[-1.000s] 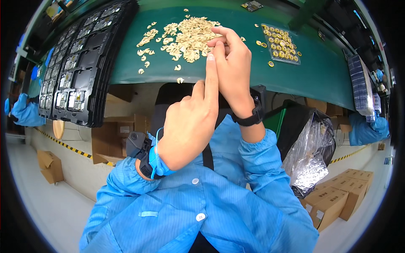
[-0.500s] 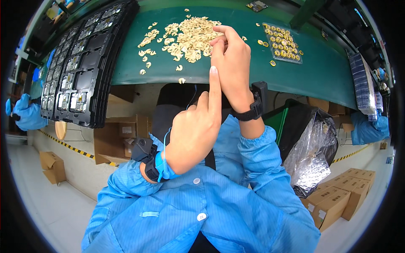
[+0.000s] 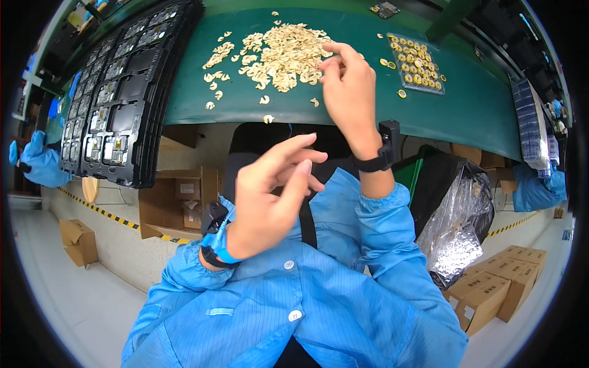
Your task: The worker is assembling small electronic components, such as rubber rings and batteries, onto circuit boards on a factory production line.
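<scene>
A pile of small cream-coloured crescent-shaped pieces [image 3: 285, 55] lies on the green tabletop [image 3: 202, 18], with several loose ones around it. My right hand [image 3: 351, 92] hovers at the pile's right edge, its fingers bent and apart; nothing shows between them. Nearer my body, beyond the table's front edge, my left hand [image 3: 270, 193] is raised in the air, fingers loosely bent and spread, holding nothing visible. To the right of the pile sits a clear tray [image 3: 423, 88] with rows of round yellow-rimmed parts [image 3: 417, 64]. A few more round parts [image 3: 402, 94] lie beside it.
Stacked black trays [image 3: 132, 122] holding electronic modules stand at the left. A green post [image 3: 451, 21] rises at the back right. Below the table are cardboard boxes [image 3: 178, 196] and a black-lined bin [image 3: 442, 184]. Other people's blue sleeves [image 3: 46, 165] show at both sides.
My left hand has drawn away from my right wrist toward my body, its pointing index finger now bent among spread fingers. My right hand has shifted slightly right. A loose crescent piece now shows beside it.
</scene>
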Demonstrator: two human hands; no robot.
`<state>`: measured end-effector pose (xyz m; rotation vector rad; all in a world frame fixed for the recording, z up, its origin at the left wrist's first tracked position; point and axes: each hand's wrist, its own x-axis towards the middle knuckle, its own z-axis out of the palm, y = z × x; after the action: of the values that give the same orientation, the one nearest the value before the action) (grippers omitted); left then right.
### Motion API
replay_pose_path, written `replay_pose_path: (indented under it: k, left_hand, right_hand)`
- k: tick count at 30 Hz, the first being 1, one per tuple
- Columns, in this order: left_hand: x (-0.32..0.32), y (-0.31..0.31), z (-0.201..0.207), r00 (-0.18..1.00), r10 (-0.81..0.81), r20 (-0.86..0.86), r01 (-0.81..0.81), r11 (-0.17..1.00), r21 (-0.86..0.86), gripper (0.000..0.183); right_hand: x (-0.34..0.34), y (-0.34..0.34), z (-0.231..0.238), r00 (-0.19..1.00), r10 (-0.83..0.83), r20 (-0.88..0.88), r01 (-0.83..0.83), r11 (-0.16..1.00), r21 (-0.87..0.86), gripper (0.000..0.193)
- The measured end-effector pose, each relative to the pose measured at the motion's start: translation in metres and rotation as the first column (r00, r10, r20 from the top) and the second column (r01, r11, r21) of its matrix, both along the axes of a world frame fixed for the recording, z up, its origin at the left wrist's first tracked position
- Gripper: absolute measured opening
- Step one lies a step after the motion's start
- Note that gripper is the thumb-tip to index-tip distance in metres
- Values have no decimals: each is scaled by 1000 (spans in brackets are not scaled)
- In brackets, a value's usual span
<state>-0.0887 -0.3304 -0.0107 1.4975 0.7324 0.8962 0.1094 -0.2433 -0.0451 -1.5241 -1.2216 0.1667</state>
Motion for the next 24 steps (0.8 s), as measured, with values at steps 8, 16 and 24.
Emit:
replay_pose_path:
  k: [8, 16, 24]
  left_hand:
    - [-10, 14, 6, 957, -54, 283, 133, 954, -268, 28]
    - [-4, 15, -48, 991, -95, 93, 123, 921, -369, 15]
    - [-1, 30, -170, 967, -157, -199, 77, 929, -362, 13]
  right_hand:
    - [38, -10, -19, 982, 30, -189, -25, 999, 28, 25]
    - [49, -2, -56, 923, 114, -369, -94, 993, 70, 21]
    - [38, -11, -53, 931, 115, -347, -97, 993, 69, 20]
